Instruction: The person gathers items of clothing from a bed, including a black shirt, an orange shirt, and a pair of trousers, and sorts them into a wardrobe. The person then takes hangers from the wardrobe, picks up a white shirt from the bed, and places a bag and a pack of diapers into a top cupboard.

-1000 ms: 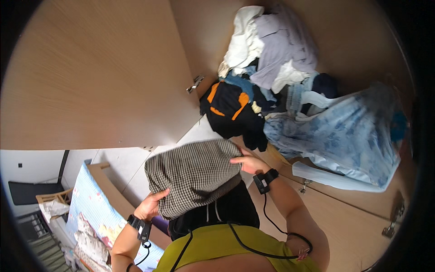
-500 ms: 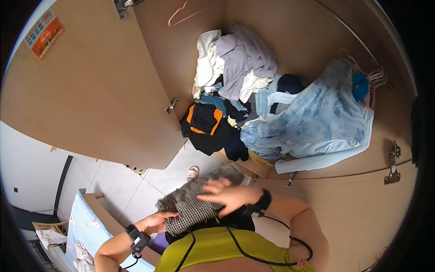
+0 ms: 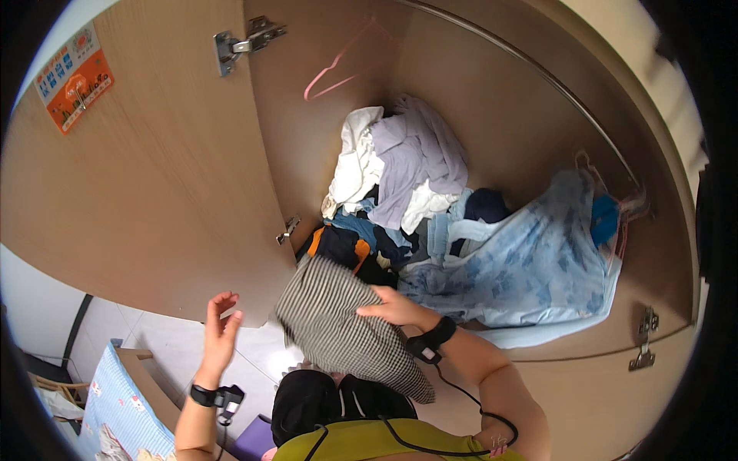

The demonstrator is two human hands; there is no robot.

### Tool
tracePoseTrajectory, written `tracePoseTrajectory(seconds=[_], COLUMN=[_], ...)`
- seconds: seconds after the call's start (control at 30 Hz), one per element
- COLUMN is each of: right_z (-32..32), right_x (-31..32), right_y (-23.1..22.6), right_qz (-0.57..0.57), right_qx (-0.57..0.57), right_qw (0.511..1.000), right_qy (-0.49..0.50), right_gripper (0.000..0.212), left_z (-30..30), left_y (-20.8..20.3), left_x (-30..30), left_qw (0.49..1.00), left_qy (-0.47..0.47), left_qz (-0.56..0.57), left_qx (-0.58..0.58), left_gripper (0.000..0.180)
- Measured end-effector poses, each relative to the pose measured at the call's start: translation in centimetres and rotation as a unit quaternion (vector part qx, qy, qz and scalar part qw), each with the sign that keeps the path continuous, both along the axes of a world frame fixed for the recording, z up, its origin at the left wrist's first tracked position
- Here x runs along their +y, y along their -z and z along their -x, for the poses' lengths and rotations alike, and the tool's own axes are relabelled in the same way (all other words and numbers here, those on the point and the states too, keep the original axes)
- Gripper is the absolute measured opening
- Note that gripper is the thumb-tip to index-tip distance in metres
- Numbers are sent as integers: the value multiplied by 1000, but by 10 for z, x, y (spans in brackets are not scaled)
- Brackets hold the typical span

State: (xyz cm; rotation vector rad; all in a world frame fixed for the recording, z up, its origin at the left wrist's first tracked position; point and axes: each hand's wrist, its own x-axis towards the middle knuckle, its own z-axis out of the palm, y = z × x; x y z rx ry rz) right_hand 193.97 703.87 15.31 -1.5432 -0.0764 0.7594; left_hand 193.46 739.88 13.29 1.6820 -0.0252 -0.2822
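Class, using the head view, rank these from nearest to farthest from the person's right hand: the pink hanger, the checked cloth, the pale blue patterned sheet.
1. Checked cloth: under the right hand, touching it.
2. Pale blue patterned sheet: to the hand's right, in the wardrobe.
3. Pink hanger: high up on the wardrobe's back wall.

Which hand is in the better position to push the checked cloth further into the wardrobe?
Probably the right hand: it lies flat on the checked cloth, beside the clothes pile. The left hand is open in the air, touching nothing, near the wardrobe door.
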Motion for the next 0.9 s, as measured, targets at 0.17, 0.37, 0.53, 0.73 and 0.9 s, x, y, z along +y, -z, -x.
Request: tracePoseTrajectory(seconds=[0.17, 0.37, 0.53, 0.73, 0.9], right_z=[-31, -63, -163, -326, -346], right_x=[1, 27, -16, -133, -238], right_y=[-52, -73, -48, -1, 44], right_qz=[69, 95, 214, 738, 658], right_qx=[-48, -29, 145, -492, -271], right_qw=[996, 995, 951, 428, 673], right_qy=[41, 8, -171, 171, 200], right_gripper=[56, 78, 55, 77, 58], left_z=[10, -7, -3, 25, 14], left_y=[77, 145, 147, 143, 93], left_x=[-61, -114, -93, -67, -53], left_qw=[990, 897, 788, 808, 835], left_qy=[65, 84, -57, -51, -11], left_qz=[125, 329, 483, 307, 225], left_qx=[25, 282, 378, 500, 503], left_gripper=[101, 62, 49, 58, 36])
